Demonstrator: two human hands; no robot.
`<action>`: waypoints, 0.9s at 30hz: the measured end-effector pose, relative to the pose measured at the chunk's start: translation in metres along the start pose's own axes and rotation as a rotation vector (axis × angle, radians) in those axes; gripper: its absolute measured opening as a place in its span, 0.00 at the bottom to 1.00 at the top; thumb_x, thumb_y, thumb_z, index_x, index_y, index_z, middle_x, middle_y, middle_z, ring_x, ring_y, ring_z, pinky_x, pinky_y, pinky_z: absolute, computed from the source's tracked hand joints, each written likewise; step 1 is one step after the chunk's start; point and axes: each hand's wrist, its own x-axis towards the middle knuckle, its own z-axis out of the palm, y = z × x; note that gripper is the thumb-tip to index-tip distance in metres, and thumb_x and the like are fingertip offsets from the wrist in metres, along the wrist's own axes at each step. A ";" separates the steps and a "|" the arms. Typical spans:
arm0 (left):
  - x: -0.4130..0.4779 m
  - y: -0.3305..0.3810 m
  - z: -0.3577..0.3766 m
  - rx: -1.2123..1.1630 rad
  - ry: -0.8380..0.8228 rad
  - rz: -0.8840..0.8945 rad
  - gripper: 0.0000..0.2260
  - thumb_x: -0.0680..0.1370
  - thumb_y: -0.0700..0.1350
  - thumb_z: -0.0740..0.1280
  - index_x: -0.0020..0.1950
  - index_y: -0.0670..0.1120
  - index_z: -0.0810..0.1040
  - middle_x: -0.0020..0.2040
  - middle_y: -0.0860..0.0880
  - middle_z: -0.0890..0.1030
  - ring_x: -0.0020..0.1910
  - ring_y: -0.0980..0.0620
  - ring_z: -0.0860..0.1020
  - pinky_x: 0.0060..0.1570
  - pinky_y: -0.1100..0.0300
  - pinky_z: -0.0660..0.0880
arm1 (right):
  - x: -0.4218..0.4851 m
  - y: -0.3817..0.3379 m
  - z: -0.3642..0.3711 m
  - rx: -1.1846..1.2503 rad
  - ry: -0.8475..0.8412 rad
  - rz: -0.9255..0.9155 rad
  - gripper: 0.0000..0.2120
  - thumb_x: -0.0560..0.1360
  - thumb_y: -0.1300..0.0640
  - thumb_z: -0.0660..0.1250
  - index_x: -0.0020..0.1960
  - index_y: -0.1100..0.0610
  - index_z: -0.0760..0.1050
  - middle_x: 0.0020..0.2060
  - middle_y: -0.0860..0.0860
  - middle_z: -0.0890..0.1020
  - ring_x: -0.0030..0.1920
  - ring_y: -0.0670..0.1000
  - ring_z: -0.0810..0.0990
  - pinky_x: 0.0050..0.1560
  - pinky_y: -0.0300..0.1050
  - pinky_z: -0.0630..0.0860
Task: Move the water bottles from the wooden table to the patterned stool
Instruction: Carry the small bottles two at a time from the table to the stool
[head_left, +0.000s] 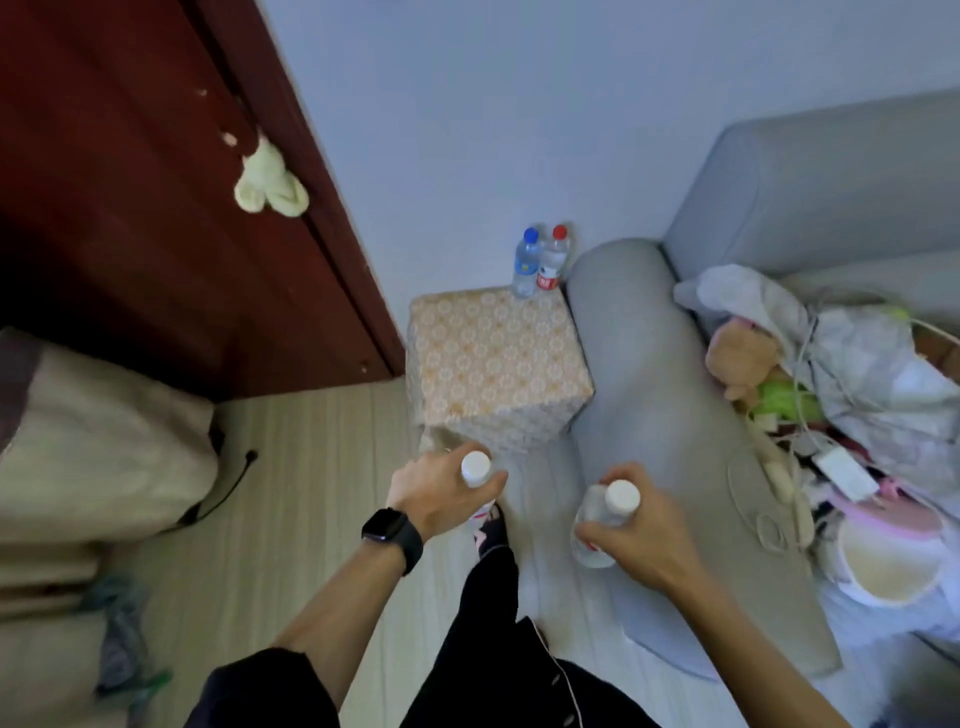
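Note:
The patterned stool (496, 358), a cube with an orange-and-white floral cover, stands against the wall ahead of me. Two water bottles stand upright at its far right corner: one with a blue cap (525, 263) and one with a red cap (554, 258). My left hand (441, 491) grips a white-capped bottle (476, 469) just in front of the stool's near edge. My right hand (634, 525) holds a second white-capped clear bottle (602, 512) upright, lower and to the right. The wooden table is out of view.
A grey sofa (810, 208) with its armrest (654, 415) touches the stool's right side; clothes and a plush toy (748, 364) are piled on the seat. A dark red door (156, 208) stands at left, a beige bundle (98, 436) beneath it. Pale wood floor (311, 493) lies underfoot.

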 end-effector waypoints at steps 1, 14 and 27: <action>0.019 0.001 -0.005 -0.002 -0.017 0.013 0.18 0.73 0.71 0.59 0.53 0.60 0.74 0.43 0.54 0.82 0.44 0.49 0.81 0.42 0.55 0.78 | 0.017 -0.004 -0.003 -0.001 -0.011 0.010 0.21 0.58 0.51 0.78 0.46 0.47 0.71 0.37 0.45 0.80 0.36 0.40 0.78 0.33 0.39 0.73; 0.236 0.033 -0.024 -0.569 -0.111 -0.165 0.17 0.75 0.67 0.66 0.60 0.63 0.77 0.51 0.60 0.81 0.50 0.56 0.79 0.43 0.64 0.73 | 0.231 -0.042 -0.024 0.063 -0.081 0.067 0.21 0.67 0.46 0.77 0.52 0.45 0.69 0.43 0.43 0.82 0.42 0.41 0.80 0.38 0.36 0.74; 0.356 0.070 0.039 -0.764 -0.108 -0.365 0.17 0.75 0.63 0.70 0.61 0.62 0.76 0.65 0.59 0.74 0.65 0.54 0.73 0.55 0.61 0.69 | 0.421 0.008 -0.029 -0.082 -0.366 0.043 0.32 0.77 0.42 0.68 0.75 0.53 0.63 0.75 0.47 0.67 0.72 0.51 0.68 0.68 0.43 0.66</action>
